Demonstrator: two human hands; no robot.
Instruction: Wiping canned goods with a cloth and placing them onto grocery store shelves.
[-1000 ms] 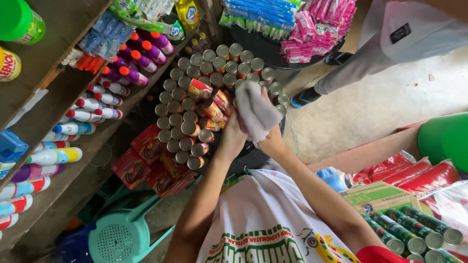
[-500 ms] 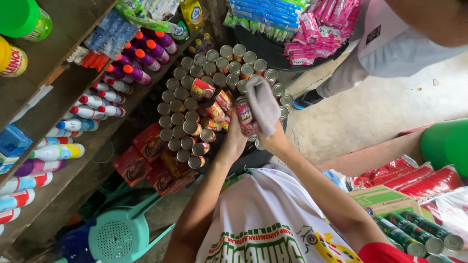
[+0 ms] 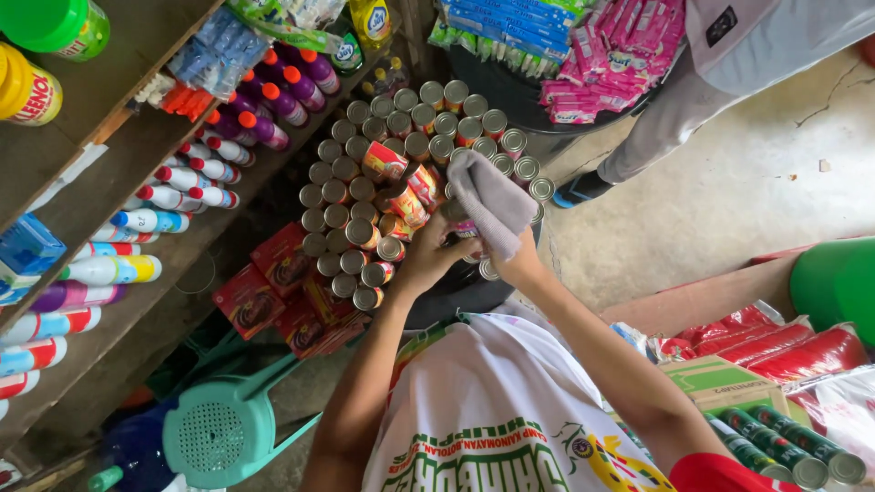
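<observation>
Grey cloth covers most of the can held beneath it; only a sliver of label shows. Right hand fingers hidden under the cloth; grip probably closed. Standing person in grey trousers cut off at top edge.

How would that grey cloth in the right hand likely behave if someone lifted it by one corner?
The grey cloth would probably hang limp: it already drapes in soft folds over the right hand. It looks thin, so likely light. Its matte surface suggests it would not slip easily against the cans beside it.
</observation>
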